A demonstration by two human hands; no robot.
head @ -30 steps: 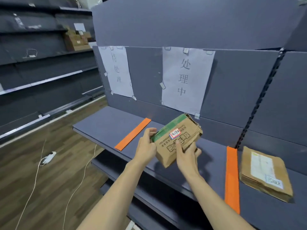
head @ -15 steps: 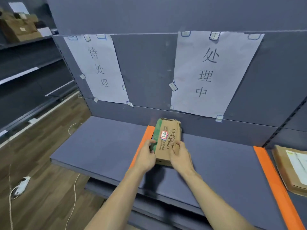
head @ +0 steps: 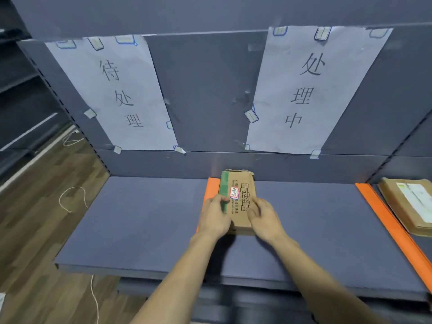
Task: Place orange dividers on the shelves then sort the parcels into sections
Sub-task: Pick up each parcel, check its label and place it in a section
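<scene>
Your left hand [head: 215, 216] and right hand [head: 264, 218] both grasp the cardboard parcel [head: 240, 199] by its sides; it lies on the shelf [head: 145, 220], touching the orange divider [head: 212, 187].

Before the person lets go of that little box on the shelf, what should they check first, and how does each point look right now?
1. Box resting on the shelf: cannot tell; its base is hidden by the hands.
2. Box in one section only: not ok; its left edge overlaps the left divider.
3. Both hands steadying it: ok; left hand and right hand grip its near end.
4. Section signs readable: ok; left sign and right sign hang on the back panel.
5. Right divider in place: ok; it separates the flat parcel.
</scene>
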